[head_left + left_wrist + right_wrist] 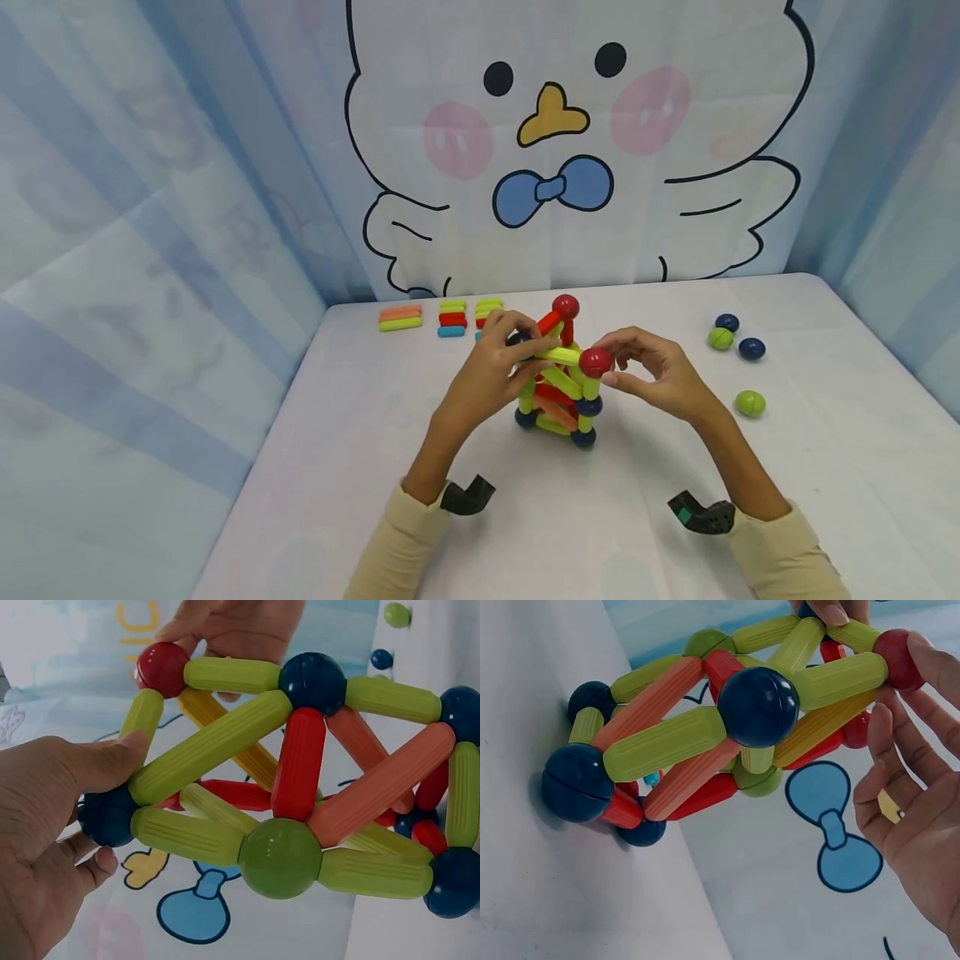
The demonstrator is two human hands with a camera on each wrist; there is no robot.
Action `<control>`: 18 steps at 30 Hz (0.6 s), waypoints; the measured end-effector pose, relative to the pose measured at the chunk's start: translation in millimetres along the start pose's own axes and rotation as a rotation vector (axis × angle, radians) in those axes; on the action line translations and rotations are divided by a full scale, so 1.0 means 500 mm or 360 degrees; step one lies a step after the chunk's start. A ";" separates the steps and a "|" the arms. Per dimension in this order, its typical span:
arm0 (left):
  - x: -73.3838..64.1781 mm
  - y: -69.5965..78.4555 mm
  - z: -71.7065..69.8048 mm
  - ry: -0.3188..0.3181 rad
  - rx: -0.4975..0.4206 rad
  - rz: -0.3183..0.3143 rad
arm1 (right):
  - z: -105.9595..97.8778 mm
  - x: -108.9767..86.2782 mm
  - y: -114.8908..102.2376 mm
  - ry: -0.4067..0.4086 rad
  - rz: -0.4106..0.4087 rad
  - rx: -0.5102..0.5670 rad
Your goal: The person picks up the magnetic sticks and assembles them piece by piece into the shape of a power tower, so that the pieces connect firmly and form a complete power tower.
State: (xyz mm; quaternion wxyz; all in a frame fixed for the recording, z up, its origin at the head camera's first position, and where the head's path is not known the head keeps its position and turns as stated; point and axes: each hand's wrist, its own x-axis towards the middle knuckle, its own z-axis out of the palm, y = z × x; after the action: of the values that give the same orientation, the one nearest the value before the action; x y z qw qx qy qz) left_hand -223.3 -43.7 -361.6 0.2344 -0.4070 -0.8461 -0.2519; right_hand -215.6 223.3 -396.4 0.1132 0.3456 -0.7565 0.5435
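A tower of magnetic rods and balls (555, 392) stands on the table between both hands, with navy balls at its foot. At its upper near corner is a red ball (595, 362), which my right hand (660, 371) holds between thumb and fingers. My left hand (491, 367) pinches a yellow-green rod (561, 357) joined to that ball, close to a navy ball (109, 816) at the rod's other end. Lower down, a green ball (280, 858) joins red, orange and yellow-green rods. Another red ball (566, 307) tops the tower's far corner.
Loose rods (401, 317) lie in small groups at the table's back left; one red, yellow-green and blue group (452, 319) sits beside the tower. Loose navy balls (752, 349) and green balls (750, 404) rest on the right. A printed curtain (555, 250) hangs behind the table.
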 end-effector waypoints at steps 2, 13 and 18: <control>0.001 0.002 -0.001 -0.0004 -0.0005 -0.0010 | 0.000 0.000 -0.001 -0.0011 0.0021 -0.0003; -0.004 -0.073 0.017 0.0430 -0.0599 -0.0647 | 0.031 0.007 -0.017 -0.0267 0.0382 -0.0595; -0.021 -0.162 0.062 0.0143 -0.0420 -0.1080 | 0.034 0.011 -0.014 -0.0286 0.0381 -0.0573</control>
State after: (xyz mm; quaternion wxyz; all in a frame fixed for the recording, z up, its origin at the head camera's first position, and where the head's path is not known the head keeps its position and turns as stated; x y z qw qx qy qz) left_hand -288.8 -74.4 -411.0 0.1199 -0.1185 -0.8820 -0.4401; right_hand -211.7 204.7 -394.5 0.0399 0.2746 -0.8839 0.3764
